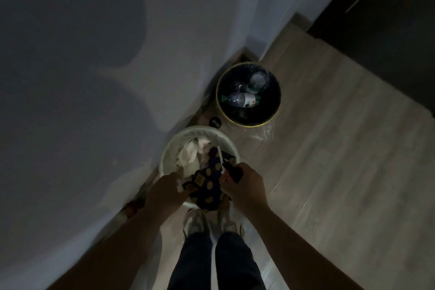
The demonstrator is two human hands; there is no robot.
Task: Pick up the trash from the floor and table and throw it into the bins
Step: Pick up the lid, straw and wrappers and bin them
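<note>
**Both hands on wrapper over white bin, dim room**

Near: person standing, dark trousers, light shoes [194, 221] on a pale wood-look floor [317, 172]. Light is low and detail is poor.

Hands: left hand [166, 187] and right hand [244, 186] are both above the near rim of the white bin [169, 146]. Between them is a dark blue wrapper [207, 186] with tan shapes, hanging over the bin's near edge. Right hand is clenched on the wrapper's right side, with a dark item I can't identify in the same grip. A thin white stick [221, 160] pokes up from there. Left hand's fingers are curled at the wrapper's left edge, with a white scrap at the fingertips.

White bin sits at the floor's wall edge, lined, with crumpled white paper [188, 155] inside.

Further along the same edge, in the floor's corner, is a black bin [220, 103] with a gold rim. It holds clear plastic bottles [241, 100]. A small black object [214, 122] lies on the floor between the two bins, by the wall. Clear plastic film [264, 132] lies on the floor, touching the black bin's near side.

Far: white wall [70, 125] on the left with big soft shadows. Dark cabinet [388, 19] at the floor's far right edge.
</note>
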